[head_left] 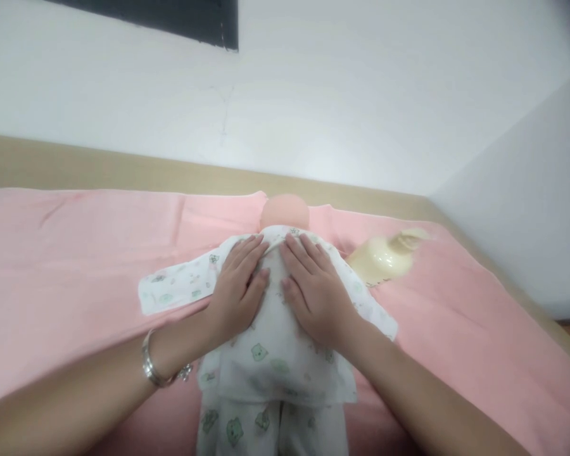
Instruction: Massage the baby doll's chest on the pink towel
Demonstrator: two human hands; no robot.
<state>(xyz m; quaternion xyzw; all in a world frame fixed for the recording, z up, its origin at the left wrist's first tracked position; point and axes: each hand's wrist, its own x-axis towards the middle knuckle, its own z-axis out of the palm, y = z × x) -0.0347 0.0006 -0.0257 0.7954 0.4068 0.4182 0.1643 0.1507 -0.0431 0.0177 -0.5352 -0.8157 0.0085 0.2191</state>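
A baby doll lies stretched out on a pink cloth, with its smooth round head (285,211) at the far end; no face shows. It wears a white long-sleeved top (280,361) and white trousers (237,427), both printed with green animal figures. Both my hands rest flat on the upper part of the top, side by side, thumbs toward the middle. My left hand (241,282) has its fingers stretched toward the doll's head and holds nothing. Lying the same way on the other side is my right hand (316,285), also without anything in it. A silver bangle circles my left wrist.
A pale yellow pump bottle (382,258) lies on its side to the right of the doll, near its sleeve. The pink cloth (76,272) covers a wooden-coloured table (99,166), which meets a white wall behind. A dark panel (185,19) is at the top left.
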